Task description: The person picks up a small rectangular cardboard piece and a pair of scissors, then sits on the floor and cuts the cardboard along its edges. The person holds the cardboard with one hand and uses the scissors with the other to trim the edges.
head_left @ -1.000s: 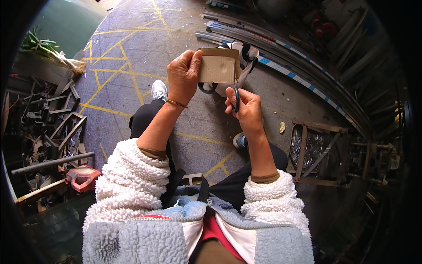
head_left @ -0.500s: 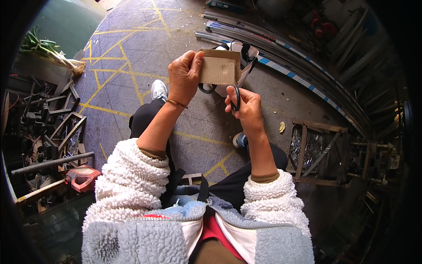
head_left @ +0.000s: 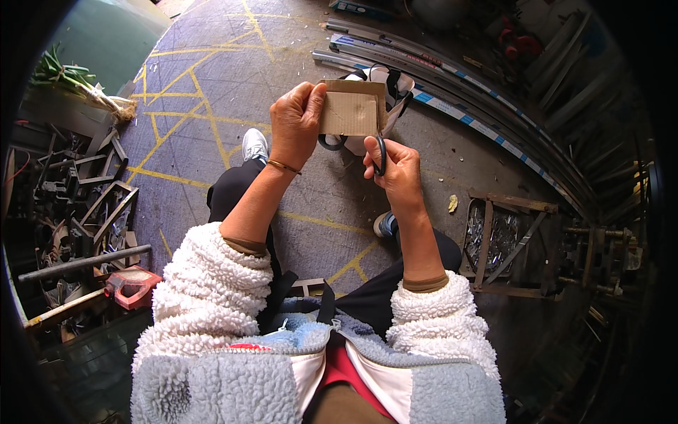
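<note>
My left hand (head_left: pixel 295 126) pinches the left edge of a small brown cardboard piece (head_left: pixel 351 113) between thumb and fingers. The piece has folded strips along its top and right sides. In my right hand (head_left: pixel 399 173) is a pair of scissors (head_left: pixel 381 157) with dark handle loops, my thumb at one loop. Their blades meet the lower right corner of the cardboard and are mostly hidden, so I cannot tell how far they part. Behind the cardboard, a white and black bag (head_left: pixel 401 86) sits on the floor, largely covered.
Long metal profiles (head_left: pixel 452 78) with blue and white wrapping lie at the far right. A metal frame (head_left: pixel 512 244) with shiny scraps stands nearer right. To my left are metal pieces (head_left: pixel 106 191), a red tool (head_left: pixel 133 286) and green onions (head_left: pixel 85 83). Yellow lines mark the floor (head_left: pixel 212 92).
Almost nothing differs. The fingers of my right hand have shifted very slightly on the scissors; the cardboard and my left hand stay in place.
</note>
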The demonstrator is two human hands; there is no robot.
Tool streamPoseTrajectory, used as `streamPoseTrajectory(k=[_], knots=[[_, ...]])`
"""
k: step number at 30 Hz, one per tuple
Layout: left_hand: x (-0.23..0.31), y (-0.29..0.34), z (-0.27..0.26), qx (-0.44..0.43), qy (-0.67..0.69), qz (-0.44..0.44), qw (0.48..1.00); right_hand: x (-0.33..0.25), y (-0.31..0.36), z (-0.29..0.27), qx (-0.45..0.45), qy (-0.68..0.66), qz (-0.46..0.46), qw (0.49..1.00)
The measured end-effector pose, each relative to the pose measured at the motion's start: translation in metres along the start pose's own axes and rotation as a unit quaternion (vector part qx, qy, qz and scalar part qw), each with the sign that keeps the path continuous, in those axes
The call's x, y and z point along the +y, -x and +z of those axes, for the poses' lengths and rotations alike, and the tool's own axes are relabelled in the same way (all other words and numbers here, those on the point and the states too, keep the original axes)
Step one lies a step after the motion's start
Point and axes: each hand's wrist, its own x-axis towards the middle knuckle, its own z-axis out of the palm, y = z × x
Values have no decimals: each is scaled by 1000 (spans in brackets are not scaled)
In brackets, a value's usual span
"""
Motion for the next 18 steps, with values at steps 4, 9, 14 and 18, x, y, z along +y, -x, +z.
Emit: streamPoseTrajectory(k=[4,9,14,18], knots=[[0,-1,1,6,17,0,1000,1,0,2,8,0,8,1000],[-1,-1,1,5,24,-5,1000,1,0,6,12,-20,-19,1000],[-4,-2,0,15,29,-10,999,-2,3,1,-23,-2,10,1000],[-9,-7,-6,36,16,-19,999,-4,5,1,-46,24,7,999]])
